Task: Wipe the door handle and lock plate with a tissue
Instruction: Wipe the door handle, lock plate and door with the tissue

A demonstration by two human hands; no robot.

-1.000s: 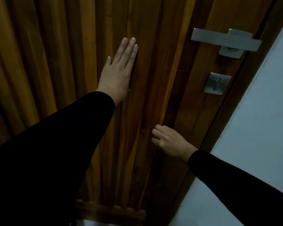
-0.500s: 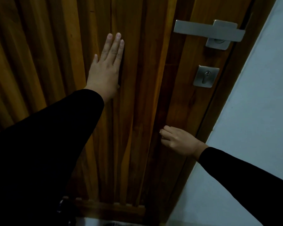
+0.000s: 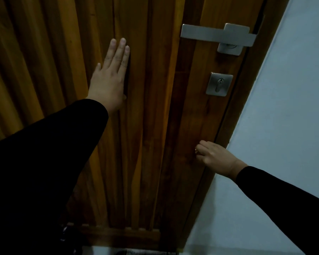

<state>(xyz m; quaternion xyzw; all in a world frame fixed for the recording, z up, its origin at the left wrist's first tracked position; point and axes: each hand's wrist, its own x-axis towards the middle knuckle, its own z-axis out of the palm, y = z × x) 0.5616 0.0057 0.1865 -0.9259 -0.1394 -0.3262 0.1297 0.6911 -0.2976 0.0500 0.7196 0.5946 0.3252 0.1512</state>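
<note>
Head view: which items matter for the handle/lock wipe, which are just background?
Job:
door handle
lock plate
right hand, fingers curled, no tissue visible
left hand, flat on the wooden door

Background:
pale wall

You have a single view, from the camera on your head, looking forward and steeply down along a wooden door that stands close in front and fills the left and centre of the frame. The door handle and lock plate sit in the upper right, a pale wall takes the right side, and a strip of floor shows along the bottom edge. Your sleeves enter from the lower left and lower right corners, the wide lens bending the door's boards outward toward the frame's edges.
</note>
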